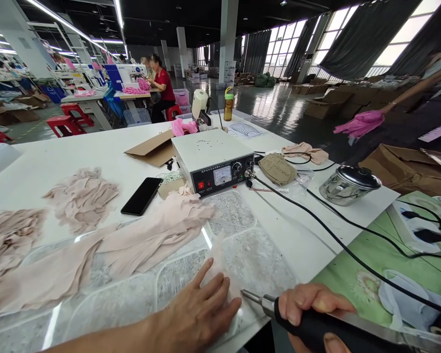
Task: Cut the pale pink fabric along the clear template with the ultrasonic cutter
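Observation:
My left hand (200, 306) lies flat with its fingers spread, pressing a thin, pale pink fabric piece (220, 257) onto the clear mat (180, 277). My right hand (314, 304) is wrapped around a black-handled ultrasonic tool (268, 305). The tool's pointed metal tip is beside my left little finger, close to the fabric edge; whether it touches cannot be made out. Left of the hands, a layered strip of pale pink fabric (158, 228) stretches across the mat. Behind it stands the control box (216, 162) with a dial and a red switch.
A black phone (141, 196) and fabric heaps (84, 198) lie on the left. Black cables (297, 218) cross the table's right side, near a lidded metal cup (347, 185) and card patterns (277, 169). Another person's arm (407, 95) holds pink fabric (362, 123) at right.

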Demonstrator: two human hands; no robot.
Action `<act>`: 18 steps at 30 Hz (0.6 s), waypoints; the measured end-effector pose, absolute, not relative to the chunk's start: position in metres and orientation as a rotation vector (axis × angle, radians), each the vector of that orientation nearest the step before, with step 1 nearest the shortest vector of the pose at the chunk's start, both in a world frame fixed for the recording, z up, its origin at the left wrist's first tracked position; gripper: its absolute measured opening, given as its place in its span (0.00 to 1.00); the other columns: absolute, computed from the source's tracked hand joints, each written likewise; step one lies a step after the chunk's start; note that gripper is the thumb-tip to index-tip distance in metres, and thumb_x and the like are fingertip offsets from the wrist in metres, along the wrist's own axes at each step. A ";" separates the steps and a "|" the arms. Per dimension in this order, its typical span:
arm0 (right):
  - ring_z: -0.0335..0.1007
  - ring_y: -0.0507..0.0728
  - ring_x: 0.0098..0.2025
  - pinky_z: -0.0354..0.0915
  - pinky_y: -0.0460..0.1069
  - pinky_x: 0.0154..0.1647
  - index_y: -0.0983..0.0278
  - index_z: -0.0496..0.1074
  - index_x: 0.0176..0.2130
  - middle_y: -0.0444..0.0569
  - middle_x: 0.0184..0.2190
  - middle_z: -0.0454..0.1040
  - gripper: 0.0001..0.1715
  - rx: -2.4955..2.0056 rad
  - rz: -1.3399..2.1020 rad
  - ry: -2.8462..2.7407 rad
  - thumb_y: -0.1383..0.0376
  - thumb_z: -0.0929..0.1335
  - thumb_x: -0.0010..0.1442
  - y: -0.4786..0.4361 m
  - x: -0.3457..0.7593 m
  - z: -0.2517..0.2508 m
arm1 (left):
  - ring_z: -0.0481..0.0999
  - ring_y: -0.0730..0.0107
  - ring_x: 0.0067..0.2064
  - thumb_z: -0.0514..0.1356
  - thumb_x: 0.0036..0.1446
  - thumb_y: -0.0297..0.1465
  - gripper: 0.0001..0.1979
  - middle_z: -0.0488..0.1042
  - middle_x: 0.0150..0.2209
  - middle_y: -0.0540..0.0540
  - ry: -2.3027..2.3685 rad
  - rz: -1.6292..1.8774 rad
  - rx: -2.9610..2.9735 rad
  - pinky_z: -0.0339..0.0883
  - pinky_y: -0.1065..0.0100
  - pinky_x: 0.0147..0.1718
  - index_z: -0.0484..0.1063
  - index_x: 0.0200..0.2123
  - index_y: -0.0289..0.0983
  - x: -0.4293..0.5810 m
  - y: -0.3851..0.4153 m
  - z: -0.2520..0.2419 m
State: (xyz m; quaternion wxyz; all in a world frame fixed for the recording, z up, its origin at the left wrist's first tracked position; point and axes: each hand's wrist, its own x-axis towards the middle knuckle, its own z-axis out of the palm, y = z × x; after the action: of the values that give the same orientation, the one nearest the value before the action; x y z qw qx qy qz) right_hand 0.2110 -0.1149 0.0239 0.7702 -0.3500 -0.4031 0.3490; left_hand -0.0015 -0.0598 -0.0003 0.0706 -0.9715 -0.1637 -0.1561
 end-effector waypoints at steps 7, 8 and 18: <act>0.67 0.53 0.26 0.70 0.51 0.26 0.58 0.69 0.38 0.45 0.30 0.66 0.06 -0.748 0.787 -0.854 0.58 0.67 0.63 -0.128 0.208 0.020 | 0.72 0.58 0.54 0.57 0.68 0.33 0.16 0.76 0.48 0.42 -0.537 -0.614 -2.858 0.40 0.45 0.68 0.70 0.56 0.36 0.002 -0.070 -0.006; 0.67 0.53 0.26 0.70 0.51 0.27 0.57 0.69 0.39 0.45 0.30 0.66 0.06 -0.738 0.794 -0.870 0.59 0.67 0.63 -0.128 0.206 0.017 | 0.72 0.59 0.54 0.57 0.68 0.33 0.15 0.76 0.48 0.42 -0.544 -0.630 -2.856 0.40 0.45 0.68 0.71 0.55 0.36 0.002 -0.070 -0.006; 0.68 0.54 0.27 0.69 0.50 0.26 0.56 0.68 0.39 0.46 0.30 0.67 0.04 -0.745 0.826 -0.909 0.61 0.66 0.62 -0.122 0.203 0.012 | 0.73 0.61 0.55 0.58 0.68 0.37 0.17 0.76 0.50 0.41 -0.559 -0.506 -2.954 0.45 0.47 0.68 0.69 0.56 0.35 -0.009 -0.063 -0.004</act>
State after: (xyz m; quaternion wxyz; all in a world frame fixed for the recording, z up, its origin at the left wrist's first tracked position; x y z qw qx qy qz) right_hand 0.2034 -0.1222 0.0115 0.7530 -0.3411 -0.4165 0.3784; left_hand -0.0086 -0.0632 -0.0040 0.0464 -0.9679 -0.1831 -0.1659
